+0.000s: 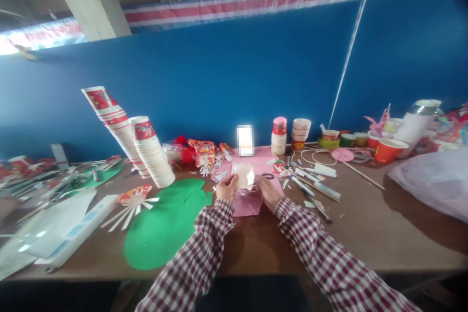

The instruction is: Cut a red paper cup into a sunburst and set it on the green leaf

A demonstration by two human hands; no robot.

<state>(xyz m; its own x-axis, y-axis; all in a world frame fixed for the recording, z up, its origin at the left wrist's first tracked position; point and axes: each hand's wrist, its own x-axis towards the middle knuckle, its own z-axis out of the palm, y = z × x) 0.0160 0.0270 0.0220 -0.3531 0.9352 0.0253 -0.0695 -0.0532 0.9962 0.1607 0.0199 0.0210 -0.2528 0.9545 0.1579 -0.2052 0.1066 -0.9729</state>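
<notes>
Over the pink sheet (pixel 247 208), the left hand (pixel 227 188) is pinching a pale piece (pixel 242 178), seemingly steadying it; the right hand (pixel 269 193) is hovering beside it, its grip unclear. Further handling is probably calling for light pressure.

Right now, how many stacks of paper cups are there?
4: tall stack and its neighbour at left; pink-topped stack and white-topped stack at right. Some may be hidden.

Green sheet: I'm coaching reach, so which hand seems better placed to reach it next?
Left, I'd judge. The left hand is nearer the green sheet, though it holds the white piece; the right hand is farther off, past the white piece.
</notes>
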